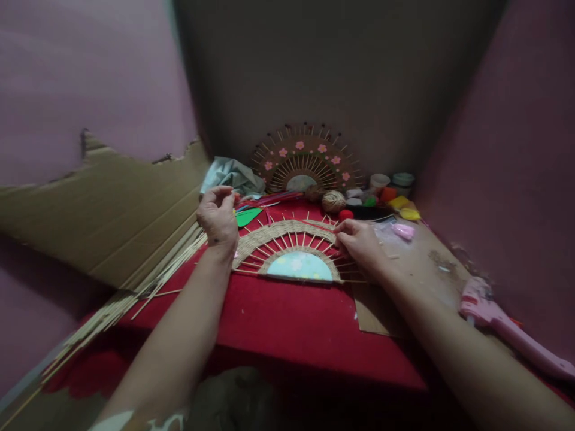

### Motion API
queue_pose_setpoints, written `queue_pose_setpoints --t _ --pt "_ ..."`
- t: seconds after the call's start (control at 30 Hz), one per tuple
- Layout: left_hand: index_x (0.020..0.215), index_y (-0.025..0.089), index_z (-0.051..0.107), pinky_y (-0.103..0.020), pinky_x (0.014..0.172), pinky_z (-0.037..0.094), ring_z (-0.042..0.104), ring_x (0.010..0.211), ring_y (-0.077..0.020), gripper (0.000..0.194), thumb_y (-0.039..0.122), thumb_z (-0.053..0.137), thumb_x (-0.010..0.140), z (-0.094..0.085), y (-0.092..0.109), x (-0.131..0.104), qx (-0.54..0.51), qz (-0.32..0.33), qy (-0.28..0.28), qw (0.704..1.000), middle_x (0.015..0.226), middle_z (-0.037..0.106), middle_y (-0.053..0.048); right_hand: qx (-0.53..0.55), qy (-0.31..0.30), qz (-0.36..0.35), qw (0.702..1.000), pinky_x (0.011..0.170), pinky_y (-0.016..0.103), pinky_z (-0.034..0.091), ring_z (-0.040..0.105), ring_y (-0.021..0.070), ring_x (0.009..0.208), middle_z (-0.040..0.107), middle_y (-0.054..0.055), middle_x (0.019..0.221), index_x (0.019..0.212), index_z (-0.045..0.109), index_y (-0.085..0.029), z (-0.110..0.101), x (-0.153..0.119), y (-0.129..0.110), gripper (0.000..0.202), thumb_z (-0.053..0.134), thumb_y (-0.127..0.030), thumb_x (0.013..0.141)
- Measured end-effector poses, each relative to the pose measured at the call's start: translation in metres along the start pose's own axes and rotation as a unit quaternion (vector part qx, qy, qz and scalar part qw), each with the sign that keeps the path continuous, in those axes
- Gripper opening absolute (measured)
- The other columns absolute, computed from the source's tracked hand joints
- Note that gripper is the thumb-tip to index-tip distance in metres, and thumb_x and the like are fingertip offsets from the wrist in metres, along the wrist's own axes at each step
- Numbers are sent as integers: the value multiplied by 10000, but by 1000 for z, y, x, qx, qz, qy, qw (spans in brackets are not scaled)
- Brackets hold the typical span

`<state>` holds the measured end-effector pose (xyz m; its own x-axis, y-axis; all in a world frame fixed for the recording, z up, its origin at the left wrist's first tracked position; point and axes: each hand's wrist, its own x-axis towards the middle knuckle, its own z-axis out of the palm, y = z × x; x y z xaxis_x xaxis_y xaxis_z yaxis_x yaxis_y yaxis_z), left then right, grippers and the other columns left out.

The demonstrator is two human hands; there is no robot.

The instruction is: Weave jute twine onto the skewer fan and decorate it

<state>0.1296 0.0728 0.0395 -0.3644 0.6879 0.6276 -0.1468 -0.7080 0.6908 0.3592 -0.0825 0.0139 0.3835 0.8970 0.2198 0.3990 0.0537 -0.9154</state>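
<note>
A half-round fan (269,233) of thin sticks woven with tan twine lies on the red cloth, with a pale blue flowered half-circle (299,265) at its base. My right hand (359,244) is closed at the fan's right side, thumb and fingertips pinching a red yarn strand (321,225). That strand runs leftward along the woven band. Raised at the fan's left, my left hand (218,216) has its fingertips pinched together; what they hold is too small to make out. Close by it lies a green leaf-shaped cutout (248,216).
A finished-looking flowered fan (309,152) leans against the back wall. Twine ball (333,202), red yarn ball (345,215) and small tubs (403,181) stand before it. Long thin sticks (112,310) line the left edge beside cardboard (112,215). At right lies a pink glue gun (494,311).
</note>
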Motion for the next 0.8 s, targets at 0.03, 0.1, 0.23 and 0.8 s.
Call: queue_pose_setpoints --t 0.03,0.1,0.23,0.8 --pt "761 144 597 -202 585 497 585 582 -79 98 72 591 696 0 0 0 -2 -4 0 1000 656 588 30 -13 -2 0 1000 335 189 365 482 94 343 545 -40 474 706 537 -172 0 -1 0 87 466 -134 673" --pt "757 142 595 -204 577 495 584 575 -81 91 77 593 692 0 1 0 -5 -8 0 1000 650 587 28 -42 -5 -5 999 352 190 367 492 95 365 552 -30 496 715 557 -166 -1 -2 0 92 470 -140 694" --pt "757 144 590 -194 551 479 570 557 -79 103 81 593 677 -1 2 1 -3 -6 -3 1000 641 580 26 -103 -19 -28 994 404 194 361 494 96 426 565 -11 543 685 574 -168 -6 -5 -7 124 461 -124 713" --pt "755 138 664 -616 947 308 440 1122 -436 208 71 549 594 -39 14 11 462 34 -173 869 970 596 -193 -364 -66 -167 914 553 232 299 526 148 610 632 57 663 793 641 -158 -6 -13 4 174 478 -95 797"
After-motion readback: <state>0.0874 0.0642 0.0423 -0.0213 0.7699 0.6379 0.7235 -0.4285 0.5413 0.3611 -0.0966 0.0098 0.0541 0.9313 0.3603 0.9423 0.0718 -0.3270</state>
